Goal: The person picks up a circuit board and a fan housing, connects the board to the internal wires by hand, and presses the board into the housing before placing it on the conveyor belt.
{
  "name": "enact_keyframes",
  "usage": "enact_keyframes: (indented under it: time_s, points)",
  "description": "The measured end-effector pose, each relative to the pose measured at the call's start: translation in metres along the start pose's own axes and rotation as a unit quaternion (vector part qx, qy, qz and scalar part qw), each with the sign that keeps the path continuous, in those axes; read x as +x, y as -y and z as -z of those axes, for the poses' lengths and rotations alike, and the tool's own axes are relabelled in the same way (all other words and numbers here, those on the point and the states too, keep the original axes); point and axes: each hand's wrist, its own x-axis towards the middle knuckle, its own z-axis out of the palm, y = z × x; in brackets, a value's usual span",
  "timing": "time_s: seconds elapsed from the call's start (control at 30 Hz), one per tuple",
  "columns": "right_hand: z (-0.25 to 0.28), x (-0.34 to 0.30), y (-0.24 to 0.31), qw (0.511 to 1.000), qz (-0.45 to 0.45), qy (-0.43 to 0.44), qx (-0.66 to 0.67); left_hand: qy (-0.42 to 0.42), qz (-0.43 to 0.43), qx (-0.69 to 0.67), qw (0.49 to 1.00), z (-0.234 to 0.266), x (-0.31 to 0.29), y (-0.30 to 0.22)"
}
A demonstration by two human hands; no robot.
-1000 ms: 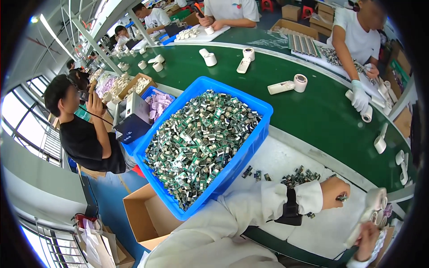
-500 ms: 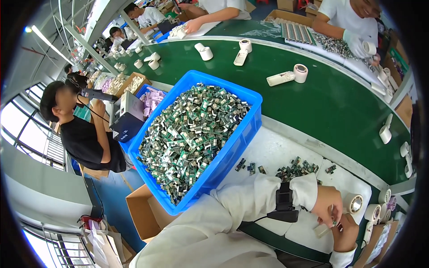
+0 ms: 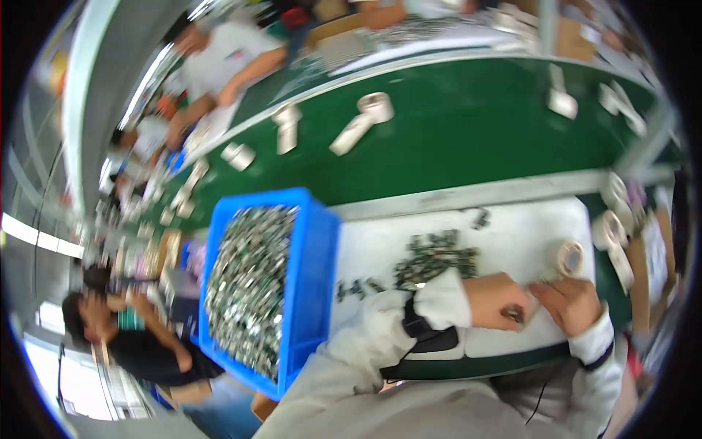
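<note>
My left hand (image 3: 497, 301) is curled over the white work surface, with a small dark circuit board (image 3: 514, 314) showing between its fingers. Close beside it, on the right, my right hand (image 3: 570, 304) has its fingers pressed together toward the left hand; blur hides what they hold. A round white fan head (image 3: 570, 257) lies just beyond the right fingers. Whether the hand touches it, I cannot tell. Left of my hands, a loose pile of small green circuit boards (image 3: 436, 257) lies on the white surface, with several stray ones nearer the bin.
A blue bin (image 3: 311, 293) full of circuit boards stands on the left. Behind a pale rail runs a green conveyor belt (image 3: 453, 124) carrying white handheld fans (image 3: 362, 124). More white fan parts (image 3: 610, 230) sit at the right edge. Other people work across the belt and at far left.
The view has swung to the right and blurred, so the bin sits further left. My hands have moved apart, and the pale piece under them no longer shows.
</note>
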Motion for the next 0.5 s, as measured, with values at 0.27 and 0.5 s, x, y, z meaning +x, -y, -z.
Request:
enact_keyframes:
  time_s: [0.27,0.5]
  points:
    - [-0.004,-0.027,0.008,0.983,-0.154,-0.043,0.09,0.139,0.088,-0.015,0.986,-0.006,0.015,-0.013]
    - [0.001,-0.021,-0.006,0.967,-0.2,-0.038,0.151,0.076,0.127,-0.067,0.987,0.011,0.007,-0.019]
